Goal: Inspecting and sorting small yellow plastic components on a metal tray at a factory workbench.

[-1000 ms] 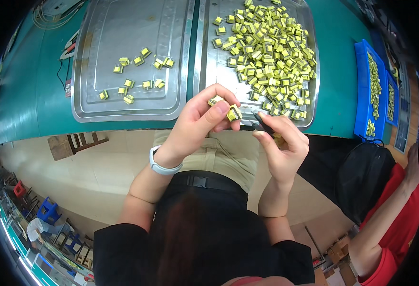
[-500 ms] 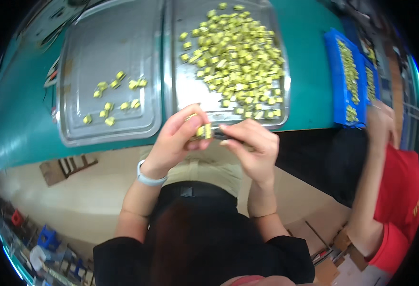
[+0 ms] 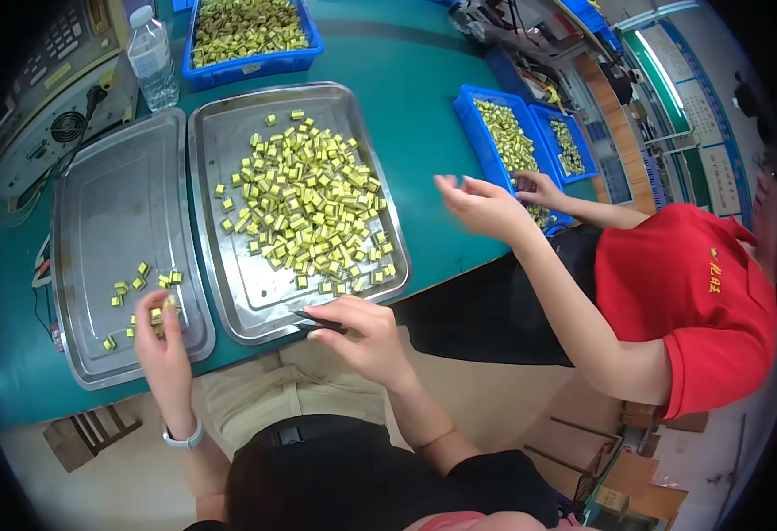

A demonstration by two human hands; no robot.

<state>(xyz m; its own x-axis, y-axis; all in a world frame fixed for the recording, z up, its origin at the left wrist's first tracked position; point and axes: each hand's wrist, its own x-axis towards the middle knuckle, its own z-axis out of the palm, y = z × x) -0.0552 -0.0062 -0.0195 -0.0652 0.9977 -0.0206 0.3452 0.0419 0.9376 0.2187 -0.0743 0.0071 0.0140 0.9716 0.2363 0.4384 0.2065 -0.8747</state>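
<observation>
1. Small yellow-and-green block parts: boxy, with yellow wrapping and darker ends. One such part [image 3: 157, 311] pinched at the fingertips of the left hand [image 3: 165, 354], low on the left tray [image 3: 96, 212], in the lower left of the frame.
2. Left hand partly closed, fingers curled around that part, just above the tray's near rim.
3. A few loose parts [image 3: 136, 281] scattered near the left hand on the same tray, some touching, others apart.
4. Right hand [image 3: 366, 341] at lower centre, closed around dark tweezers [image 3: 319, 322], their tip lying over the near rim of the right tray [image 3: 238, 292].
5. Big heap of parts [image 3: 304, 208] filling the middle of the right tray, left of centre in the frame.
6. Both steel trays side by side, touching, on a teal table [image 3: 424, 97].
7. Blue bin [image 3: 249, 55] of parts at the top, clear water bottle [image 3: 154, 62] just beside it, grey equipment [image 3: 52, 124] at upper left.
8. Further blue bins [image 3: 530, 142] at upper right, with a co-worker's hand [image 3: 481, 205] raised near them; red sleeve [image 3: 698, 292] on the right.
9. Pale floor at the bottom, a small wooden stool [image 3: 88, 434] in the lower left.
</observation>
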